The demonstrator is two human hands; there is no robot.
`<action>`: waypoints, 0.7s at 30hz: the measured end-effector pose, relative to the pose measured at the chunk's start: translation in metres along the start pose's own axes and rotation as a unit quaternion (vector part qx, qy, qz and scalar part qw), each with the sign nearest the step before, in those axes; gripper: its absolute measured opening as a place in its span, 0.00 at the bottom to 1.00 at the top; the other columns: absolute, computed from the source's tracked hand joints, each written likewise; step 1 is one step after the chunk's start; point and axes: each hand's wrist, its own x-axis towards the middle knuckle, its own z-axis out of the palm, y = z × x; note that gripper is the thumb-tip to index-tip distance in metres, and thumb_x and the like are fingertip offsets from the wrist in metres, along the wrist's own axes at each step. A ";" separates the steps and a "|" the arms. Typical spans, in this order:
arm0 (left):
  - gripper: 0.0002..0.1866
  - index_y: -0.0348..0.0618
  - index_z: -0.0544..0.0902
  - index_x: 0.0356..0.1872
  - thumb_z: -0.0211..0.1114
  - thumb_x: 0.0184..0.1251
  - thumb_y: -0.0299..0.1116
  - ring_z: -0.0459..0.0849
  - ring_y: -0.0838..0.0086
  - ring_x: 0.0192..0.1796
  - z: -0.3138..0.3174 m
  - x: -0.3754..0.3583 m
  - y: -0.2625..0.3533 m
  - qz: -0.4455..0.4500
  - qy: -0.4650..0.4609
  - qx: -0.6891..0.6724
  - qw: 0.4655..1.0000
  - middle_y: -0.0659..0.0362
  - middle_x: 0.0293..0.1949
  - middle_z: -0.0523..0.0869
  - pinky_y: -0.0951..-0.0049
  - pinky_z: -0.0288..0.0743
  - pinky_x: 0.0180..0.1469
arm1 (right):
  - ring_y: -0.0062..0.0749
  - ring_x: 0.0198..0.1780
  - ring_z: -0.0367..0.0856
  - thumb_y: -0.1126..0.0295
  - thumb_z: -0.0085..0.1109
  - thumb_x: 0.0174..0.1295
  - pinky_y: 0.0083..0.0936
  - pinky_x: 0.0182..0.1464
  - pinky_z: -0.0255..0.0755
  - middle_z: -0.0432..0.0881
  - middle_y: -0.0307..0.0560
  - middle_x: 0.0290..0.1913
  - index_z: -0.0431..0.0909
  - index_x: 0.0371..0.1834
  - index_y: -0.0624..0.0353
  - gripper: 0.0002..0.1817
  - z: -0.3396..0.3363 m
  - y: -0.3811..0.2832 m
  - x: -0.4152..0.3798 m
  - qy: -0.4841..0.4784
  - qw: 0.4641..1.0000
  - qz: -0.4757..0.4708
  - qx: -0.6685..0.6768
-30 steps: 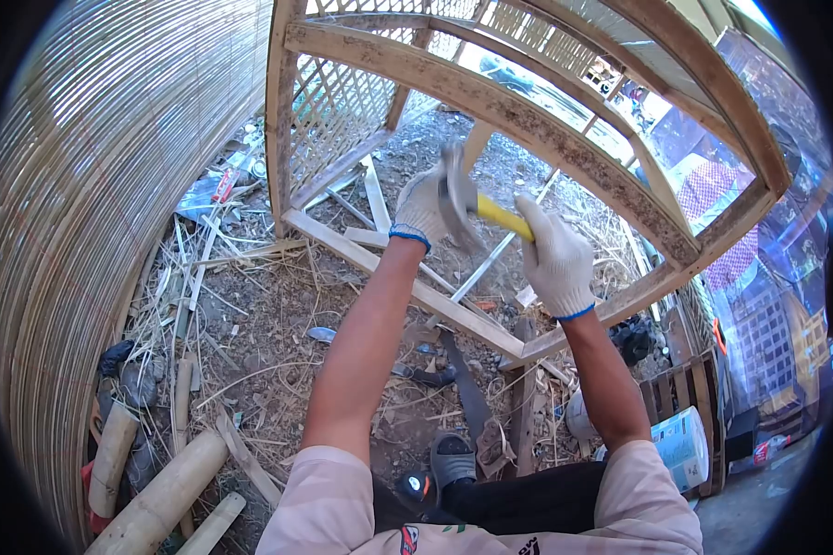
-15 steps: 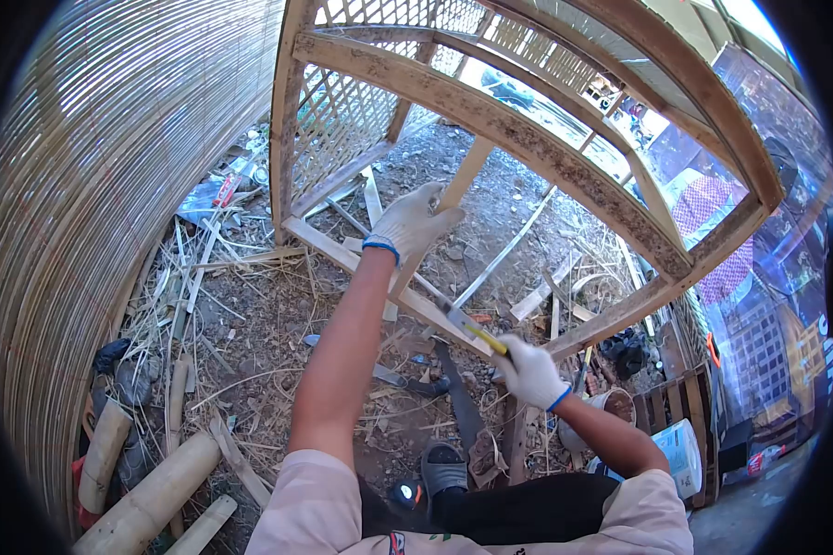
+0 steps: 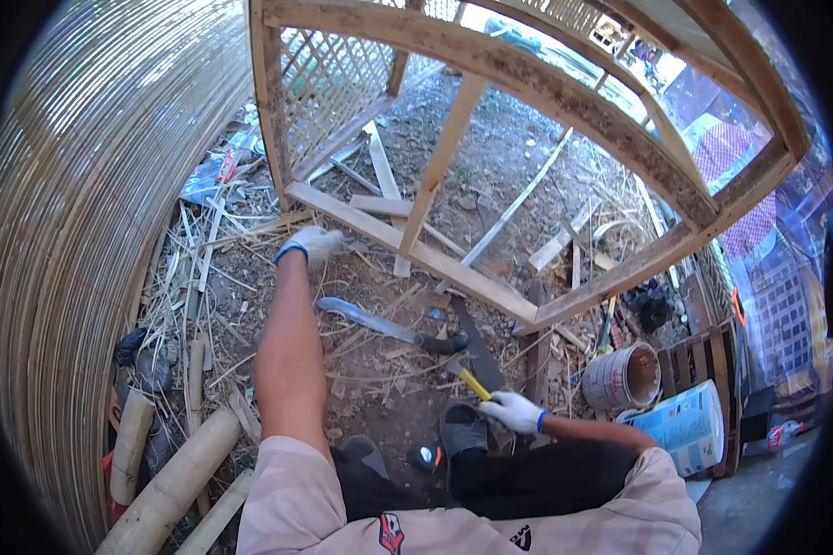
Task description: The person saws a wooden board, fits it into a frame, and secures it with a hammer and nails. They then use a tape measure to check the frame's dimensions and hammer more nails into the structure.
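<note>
My right hand [image 3: 514, 413], in a white glove, is closed round the yellow-handled hammer [image 3: 475, 384] low down near my foot. The hammer's head is hard to make out. My left hand [image 3: 313, 246], also gloved, hovers beside the lower rail [image 3: 361, 222] of a wooden frame, its fingers stretched to the right, slightly blurred and holding nothing I can see. An upright wooden strut [image 3: 442, 162] runs from that rail to the frame's curved upper beam [image 3: 500, 63]. On the ground below lie a long curved blade with a dark handle [image 3: 375, 321] and a hand saw [image 3: 477, 342].
A woven bamboo wall [image 3: 93, 231] stands on the left, with thick bamboo poles [image 3: 171, 481] at its foot. To the right are a whitish bucket [image 3: 611, 377] and a blue-white pail [image 3: 680, 427]. Wood scraps and shavings litter the soil. A small round black-and-orange object [image 3: 425, 457] lies between my feet.
My left hand has let go of the strut and moved down and left. My right hand has lowered the hammer away from the rail, toward my body. The view has tilted downward.
</note>
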 end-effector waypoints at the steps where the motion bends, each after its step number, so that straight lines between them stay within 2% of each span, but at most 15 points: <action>1: 0.39 0.32 0.86 0.62 0.56 0.76 0.64 0.89 0.48 0.60 -0.003 0.000 -0.006 0.006 0.019 0.005 1.000 0.37 0.58 0.90 0.56 0.78 0.66 | 0.19 0.33 0.82 0.52 0.58 0.81 0.23 0.37 0.78 0.85 0.35 0.36 0.84 0.53 0.60 0.20 -0.005 -0.012 -0.002 -0.020 0.999 0.030 -0.006; 2: 0.39 0.31 0.86 0.62 0.56 0.77 0.64 0.90 0.49 0.59 -0.008 -0.002 -0.009 0.012 0.034 0.012 0.999 0.38 0.57 0.90 0.56 0.78 0.65 | 0.24 0.36 0.86 0.52 0.57 0.81 0.26 0.42 0.81 0.88 0.39 0.38 0.85 0.53 0.59 0.20 -0.014 -0.019 0.001 -0.056 0.996 0.050 -0.054; 3: 0.39 0.31 0.86 0.62 0.56 0.77 0.63 0.89 0.50 0.59 -0.012 -0.004 -0.011 0.020 0.034 0.008 0.999 0.38 0.57 0.91 0.56 0.77 0.65 | 0.39 0.43 0.91 0.47 0.54 0.81 0.36 0.50 0.84 0.91 0.49 0.43 0.85 0.57 0.60 0.25 -0.025 -0.020 0.008 -0.073 0.972 -0.018 -0.223; 4: 0.38 0.31 0.86 0.62 0.56 0.78 0.63 0.89 0.51 0.59 -0.016 -0.007 -0.011 0.028 0.038 0.003 0.999 0.39 0.56 0.91 0.56 0.77 0.65 | 0.53 0.52 0.91 0.43 0.51 0.79 0.45 0.59 0.81 0.92 0.58 0.51 0.86 0.60 0.58 0.29 -0.032 -0.020 0.017 -0.101 0.935 -0.026 -0.339; 5: 0.38 0.31 0.86 0.61 0.55 0.79 0.62 0.89 0.53 0.59 -0.019 -0.011 -0.008 0.031 0.048 -0.008 0.998 0.39 0.56 0.91 0.56 0.76 0.65 | 0.60 0.57 0.88 0.40 0.52 0.76 0.48 0.62 0.79 0.90 0.62 0.54 0.88 0.59 0.57 0.31 -0.036 -0.018 0.021 -0.120 0.918 -0.060 -0.374; 7: 0.38 0.30 0.86 0.61 0.54 0.80 0.62 0.88 0.55 0.59 -0.019 -0.022 -0.004 0.024 0.051 0.000 0.998 0.40 0.56 0.91 0.57 0.76 0.66 | 0.60 0.54 0.90 0.41 0.55 0.71 0.49 0.58 0.82 0.92 0.61 0.51 0.91 0.54 0.56 0.30 -0.035 -0.041 0.023 -0.133 0.867 -0.011 -0.480; 8: 0.38 0.30 0.86 0.61 0.54 0.80 0.62 0.88 0.55 0.60 -0.022 -0.026 0.000 0.018 0.049 0.018 0.998 0.40 0.57 0.91 0.57 0.75 0.66 | 0.60 0.51 0.91 0.43 0.55 0.71 0.50 0.55 0.83 0.92 0.61 0.49 0.91 0.52 0.54 0.28 -0.033 -0.055 0.017 -0.082 0.850 -0.010 -0.520; 10: 0.39 0.30 0.86 0.62 0.53 0.80 0.63 0.88 0.55 0.60 -0.020 -0.021 -0.011 0.002 0.032 0.027 0.999 0.40 0.57 0.90 0.57 0.75 0.66 | 0.62 0.48 0.91 0.45 0.57 0.70 0.53 0.53 0.85 0.92 0.61 0.45 0.89 0.51 0.56 0.25 -0.032 -0.063 0.014 0.005 0.870 -0.064 -0.489; 12: 0.39 0.30 0.85 0.63 0.53 0.80 0.63 0.88 0.53 0.61 -0.014 -0.011 -0.028 -0.015 0.001 0.009 1.000 0.41 0.58 0.90 0.57 0.75 0.66 | 0.62 0.46 0.91 0.47 0.58 0.71 0.54 0.50 0.85 0.92 0.62 0.42 0.88 0.52 0.55 0.24 -0.033 -0.067 0.017 0.042 0.887 -0.080 -0.453; 13: 0.40 0.31 0.84 0.65 0.53 0.80 0.64 0.87 0.53 0.63 -0.021 -0.037 -0.005 -0.003 0.003 0.064 0.998 0.40 0.60 0.90 0.56 0.74 0.68 | 0.61 0.44 0.91 0.48 0.58 0.71 0.54 0.49 0.85 0.91 0.63 0.41 0.88 0.52 0.54 0.23 -0.034 -0.065 0.017 0.061 0.884 -0.086 -0.455; 15: 0.40 0.32 0.84 0.66 0.53 0.80 0.64 0.87 0.55 0.64 -0.015 -0.037 -0.012 -0.017 -0.002 0.063 0.998 0.40 0.61 0.89 0.57 0.74 0.68 | 0.58 0.44 0.92 0.50 0.61 0.70 0.53 0.47 0.85 0.91 0.61 0.41 0.88 0.50 0.54 0.20 -0.034 -0.069 0.013 0.096 0.874 -0.073 -0.470; 18: 0.39 0.33 0.84 0.67 0.54 0.80 0.64 0.86 0.57 0.66 -0.010 -0.030 -0.022 -0.042 -0.024 0.031 0.998 0.42 0.63 0.88 0.59 0.74 0.69 | 0.59 0.46 0.90 0.54 0.63 0.70 0.51 0.48 0.84 0.90 0.58 0.43 0.86 0.53 0.55 0.18 -0.017 -0.072 0.006 0.132 0.844 -0.179 -0.488; 20: 0.39 0.34 0.84 0.68 0.54 0.80 0.63 0.86 0.57 0.66 -0.012 -0.033 -0.012 -0.039 -0.030 0.023 0.999 0.43 0.64 0.89 0.59 0.74 0.69 | 0.56 0.47 0.89 0.55 0.69 0.65 0.49 0.50 0.84 0.88 0.56 0.44 0.84 0.52 0.56 0.19 0.012 -0.063 0.011 0.101 0.822 -0.321 -0.459; 21: 0.37 0.34 0.84 0.68 0.55 0.81 0.61 0.86 0.58 0.65 -0.016 -0.049 0.015 -0.019 -0.022 0.061 0.998 0.44 0.63 0.89 0.59 0.74 0.69 | 0.54 0.50 0.89 0.54 0.69 0.64 0.49 0.51 0.83 0.88 0.54 0.46 0.85 0.52 0.55 0.20 0.031 -0.065 0.013 0.011 0.839 -0.310 -0.446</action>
